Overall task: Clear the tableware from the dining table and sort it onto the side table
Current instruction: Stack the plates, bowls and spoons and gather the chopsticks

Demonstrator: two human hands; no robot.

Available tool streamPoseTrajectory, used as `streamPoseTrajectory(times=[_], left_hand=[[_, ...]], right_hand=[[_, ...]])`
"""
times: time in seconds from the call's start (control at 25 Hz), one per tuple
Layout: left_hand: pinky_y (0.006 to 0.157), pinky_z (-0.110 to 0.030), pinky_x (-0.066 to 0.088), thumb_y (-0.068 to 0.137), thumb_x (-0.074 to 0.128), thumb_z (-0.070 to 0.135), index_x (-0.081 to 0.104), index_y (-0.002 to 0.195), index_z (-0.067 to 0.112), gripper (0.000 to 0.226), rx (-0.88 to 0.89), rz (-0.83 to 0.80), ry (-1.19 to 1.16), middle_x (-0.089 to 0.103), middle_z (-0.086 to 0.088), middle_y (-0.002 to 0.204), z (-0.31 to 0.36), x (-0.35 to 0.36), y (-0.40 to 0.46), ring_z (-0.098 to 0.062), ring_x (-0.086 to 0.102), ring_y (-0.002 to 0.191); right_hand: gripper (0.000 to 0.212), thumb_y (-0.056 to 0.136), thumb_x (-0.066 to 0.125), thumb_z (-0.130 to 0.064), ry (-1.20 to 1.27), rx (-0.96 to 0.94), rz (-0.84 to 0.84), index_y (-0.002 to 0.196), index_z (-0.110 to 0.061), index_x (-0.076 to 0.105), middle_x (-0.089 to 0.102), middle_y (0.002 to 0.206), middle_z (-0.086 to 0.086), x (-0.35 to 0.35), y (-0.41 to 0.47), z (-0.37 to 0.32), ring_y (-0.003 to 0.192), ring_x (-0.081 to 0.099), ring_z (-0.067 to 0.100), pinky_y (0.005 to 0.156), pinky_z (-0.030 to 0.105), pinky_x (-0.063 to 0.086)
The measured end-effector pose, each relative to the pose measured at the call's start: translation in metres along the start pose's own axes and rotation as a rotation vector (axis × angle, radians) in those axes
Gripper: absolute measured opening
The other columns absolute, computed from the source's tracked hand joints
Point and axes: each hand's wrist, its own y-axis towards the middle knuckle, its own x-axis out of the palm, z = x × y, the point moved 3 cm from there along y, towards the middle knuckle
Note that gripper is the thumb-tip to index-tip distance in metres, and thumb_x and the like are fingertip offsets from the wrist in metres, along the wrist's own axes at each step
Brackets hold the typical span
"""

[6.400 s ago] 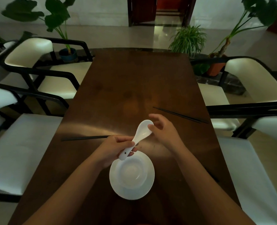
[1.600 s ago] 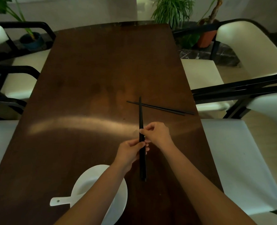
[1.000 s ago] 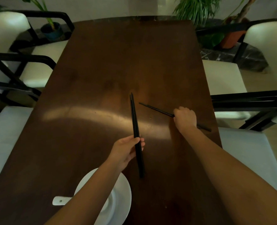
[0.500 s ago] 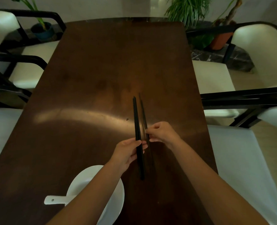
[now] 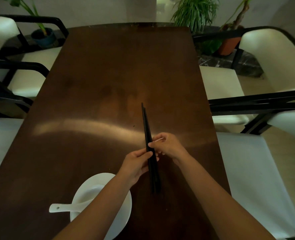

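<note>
So the whole thing hinged on how the black chopsticks (image 5: 151, 149) sat between the two hands. They were bundled together just right of the frame's centre, long axis running nearly straight up and down the picture, thin tips toward the upper middle and the butt ends hanging low, right of the white plate (image 5: 120, 207). The left hand (image 5: 136, 166) had its fingers curled round the bundle about midway, thumb on top. The right hand (image 5: 167, 146) touched the same stretch from the other side, fingertips pinched against the sticks. I couldn't tell which hand carried more of the weight. Both were equally near, so either could've taken the lot.

Compared with half a second earlier, the two pairs had closed up: back then there was a visible gap between them at the top, and now they read as one bundle. A second back, the right hand was out at the table's right edge picking up the second pair.

The white spoon (image 5: 68, 206) lay in the plate at lower left, on the dining table (image 5: 108, 75).
</note>
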Motion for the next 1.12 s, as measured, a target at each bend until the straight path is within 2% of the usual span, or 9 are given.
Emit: streamPoseTrajectory(times=[0.12, 0.24, 0.36, 0.48, 0.64, 0.8, 0.88, 1.04, 1.12], left_hand=[[0.071, -0.027, 0.057, 0.090, 0.054, 0.006, 0.064, 0.113, 0.009, 0.026, 0.016, -0.045, 0.085, 0.071, -0.011, 0.098, 0.000, 0.000, -0.006, -0.017, 0.070, 0.085], [0.075, -0.022, 0.057, 0.089, 0.054, 0.004, 0.064, 0.111, 0.010, 0.026, 0.107, -0.037, 0.192, 0.072, -0.010, 0.098, -0.002, 0.004, -0.011, -0.016, 0.071, 0.086], [0.077, -0.014, 0.053, 0.087, 0.058, 0.004, 0.067, 0.109, 0.011, 0.025, 0.294, -0.026, 0.345, 0.073, 0.001, 0.092, 0.002, 0.007, -0.014, -0.005, 0.070, 0.086], [0.073, -0.010, 0.050, 0.084, 0.064, 0.011, 0.069, 0.105, 0.018, 0.023, 0.513, 0.003, 0.586, 0.071, 0.014, 0.086, 0.006, 0.010, -0.018, 0.003, 0.067, 0.086], [0.071, -0.008, 0.050, 0.085, 0.062, 0.010, 0.070, 0.102, 0.012, 0.019, 0.706, 0.097, 0.709, 0.069, 0.013, 0.083, -0.001, 0.011, -0.020, 0.008, 0.065, 0.081], [0.073, -0.009, 0.050, 0.084, 0.064, 0.014, 0.069, 0.102, 0.014, 0.019, 0.823, 0.085, 0.866, 0.070, 0.005, 0.087, -0.009, 0.008, -0.015, -0.001, 0.065, 0.085], [0.076, -0.019, 0.054, 0.084, 0.064, 0.015, 0.068, 0.106, 0.013, 0.022, 0.812, 0.089, 0.912, 0.072, 0.000, 0.089, -0.012, 0.005, -0.012, -0.007, 0.067, 0.084], [0.068, -0.012, 0.050, 0.085, 0.063, 0.016, 0.067, 0.107, 0.018, 0.023, 0.717, 0.038, 0.893, 0.069, 0.006, 0.086, -0.010, 0.003, -0.007, 0.002, 0.063, 0.075], [0.062, -0.012, 0.045, 0.086, 0.062, 0.020, 0.068, 0.100, 0.023, 0.015, 0.587, -0.029, 0.871, 0.071, 0.003, 0.077, -0.012, -0.003, -0.006, -0.002, 0.064, 0.067]], right_hand=[[0.027, 0.086, 0.064, -0.021, -0.068, -0.051, -0.067, 0.110, -0.010, 0.059, 0.061, 0.073, -0.004, -0.002, 0.001, -0.005, 0.053, 0.053, 0.005, 0.047, 0.016, 0.041], [0.017, 0.087, 0.063, -0.017, -0.125, -0.169, -0.078, 0.102, -0.010, 0.061, 0.064, 0.076, -0.004, -0.002, -0.007, -0.014, 0.061, 0.060, 0.005, 0.052, 0.014, 0.047], [0.003, 0.087, 0.061, -0.018, -0.245, -0.354, 0.013, 0.088, -0.019, 0.059, 0.066, 0.085, -0.001, -0.002, -0.023, -0.024, 0.075, 0.063, 0.014, 0.066, 0.023, 0.052], [0.005, 0.089, 0.059, -0.022, -0.468, -0.490, 0.100, 0.094, -0.022, 0.058, 0.058, 0.086, -0.011, -0.002, -0.043, -0.028, 0.079, 0.055, 0.006, 0.065, 0.011, 0.042], [0.014, 0.090, 0.058, -0.020, -0.546, -0.655, 0.156, 0.103, -0.015, 0.061, 0.053, 0.090, -0.013, -0.001, -0.065, -0.021, 0.083, 0.051, 0.001, 0.067, 0.004, 0.038], [0.010, 0.088, 0.061, -0.018, -0.477, -0.603, 0.175, 0.096, -0.021, 0.060, 0.054, 0.085, -0.019, -0.006, -0.070, -0.012, 0.079, 0.054, -0.002, 0.070, 0.001, 0.041], [0.012, 0.088, 0.060, -0.019, -0.405, -0.555, 0.155, 0.093, -0.029, 0.056, 0.054, 0.084, -0.023, -0.006, -0.072, -0.012, 0.080, 0.055, -0.004, 0.072, 0.006, 0.045], [0.006, 0.090, 0.058, -0.020, -0.259, -0.436, 0.179, 0.091, -0.018, 0.063, 0.068, 0.092, -0.002, -0.013, -0.060, -0.013, 0.084, 0.064, 0.011, 0.076, 0.026, 0.052], [0.006, 0.091, 0.056, -0.016, -0.057, -0.330, 0.163, 0.092, -0.015, 0.062, 0.070, 0.089, 0.002, -0.021, -0.051, -0.011, 0.070, 0.062, 0.012, 0.066, 0.027, 0.052]])
